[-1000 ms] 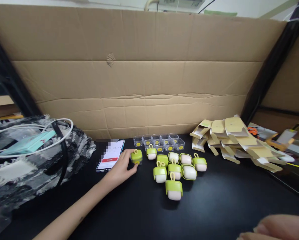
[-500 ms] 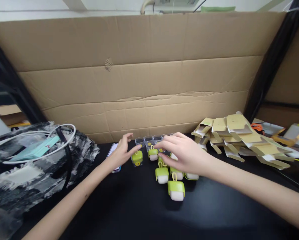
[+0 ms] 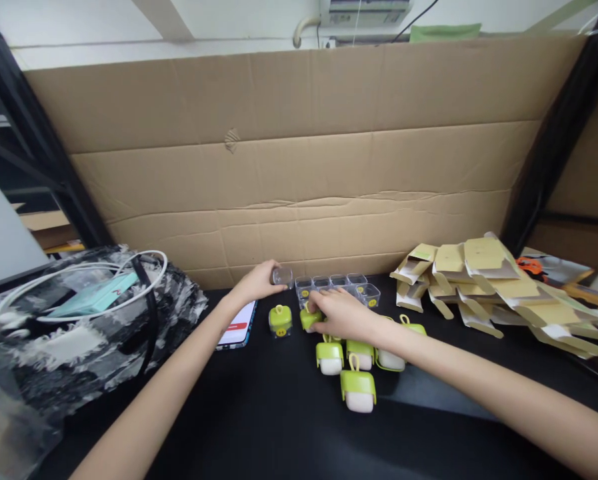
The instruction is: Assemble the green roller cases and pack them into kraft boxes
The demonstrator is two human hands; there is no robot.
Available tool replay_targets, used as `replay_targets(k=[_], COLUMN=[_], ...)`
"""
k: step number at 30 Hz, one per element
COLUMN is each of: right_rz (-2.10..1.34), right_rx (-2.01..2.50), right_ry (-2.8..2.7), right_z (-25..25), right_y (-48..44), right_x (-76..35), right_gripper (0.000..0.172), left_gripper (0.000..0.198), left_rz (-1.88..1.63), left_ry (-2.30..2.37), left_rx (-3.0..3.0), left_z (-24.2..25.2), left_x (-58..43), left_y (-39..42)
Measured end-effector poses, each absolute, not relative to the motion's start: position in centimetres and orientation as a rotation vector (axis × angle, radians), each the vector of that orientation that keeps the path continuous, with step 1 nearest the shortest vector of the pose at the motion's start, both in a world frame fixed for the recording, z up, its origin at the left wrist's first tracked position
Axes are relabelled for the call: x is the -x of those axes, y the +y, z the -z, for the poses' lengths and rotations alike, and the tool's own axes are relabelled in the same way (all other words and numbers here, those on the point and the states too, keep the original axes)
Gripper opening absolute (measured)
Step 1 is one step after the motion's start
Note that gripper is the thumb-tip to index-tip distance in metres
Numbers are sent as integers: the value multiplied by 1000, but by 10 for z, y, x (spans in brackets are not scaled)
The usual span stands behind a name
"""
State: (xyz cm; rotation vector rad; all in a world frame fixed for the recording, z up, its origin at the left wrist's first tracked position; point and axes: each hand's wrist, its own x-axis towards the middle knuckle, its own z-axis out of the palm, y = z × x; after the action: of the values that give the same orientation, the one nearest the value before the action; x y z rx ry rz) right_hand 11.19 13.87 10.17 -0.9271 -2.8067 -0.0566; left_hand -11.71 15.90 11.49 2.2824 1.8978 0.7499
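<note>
My left hand [image 3: 259, 281] is closed on a small clear plastic cup [image 3: 283, 277], tilted on its side above the table. My right hand [image 3: 336, 313] has its fingers on a small green-lidded case [image 3: 309, 319], which they partly hide. Another green-lidded case [image 3: 280, 317] stands in a clear cup with a yellow round sticker, between my hands. In front of my right hand sit several green-and-white cases with loop handles, the nearest case [image 3: 358, 390] apart from the others. Behind it stand clear plastic cups [image 3: 356, 280] in rows, some with yellow stickers.
A phone [image 3: 237, 327] lies left of the cups. Further left is a black-and-white bundle [image 3: 93, 347] with a white cable and a teal packet [image 3: 96, 295]. Flattened yellow cartons [image 3: 479, 260] are piled at the right. A cardboard wall [image 3: 299, 167] closes off the back.
My left hand has moved from the cased cup to the back row and taken a clear cup. My right hand has moved down onto a green case. The camera view has shifted slightly.
</note>
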Motion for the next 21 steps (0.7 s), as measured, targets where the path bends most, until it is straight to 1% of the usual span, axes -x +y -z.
replay_targets(k=[2, 4, 6, 9, 12, 16, 21], right_rz=[16, -30, -90, -191, -285, -397, -530], right_rx=[924, 926, 919, 876, 812, 695, 500], right_ry=[-2802, -2787, -2770, -2737, -2667, -2541, -2540], right_z=[-101, -98, -94, -91, -95, -110, -116], right_y=[140, 142, 145, 149, 151, 144, 114], right_x=[-111, -110, -109, -108, -111, -117, -117], right_gripper=[28, 28, 28, 27, 26, 28, 34], left_gripper=[31, 44, 47, 41, 40, 43, 41], left_rz=[-915, -1059, -1126, -1038, -865, -809, -854], left_ry=[1869, 1837, 1800, 1695, 1599, 1584, 1574], left_rx=[-2264, -2231, -2201, -2175, -2130, -2015, -1902], left_z=[-127, -135, -134, -115, -88, -63, -53], left_x=[114, 110, 105, 97, 90, 86, 86], left_y=[137, 107, 74, 32, 12, 15, 19])
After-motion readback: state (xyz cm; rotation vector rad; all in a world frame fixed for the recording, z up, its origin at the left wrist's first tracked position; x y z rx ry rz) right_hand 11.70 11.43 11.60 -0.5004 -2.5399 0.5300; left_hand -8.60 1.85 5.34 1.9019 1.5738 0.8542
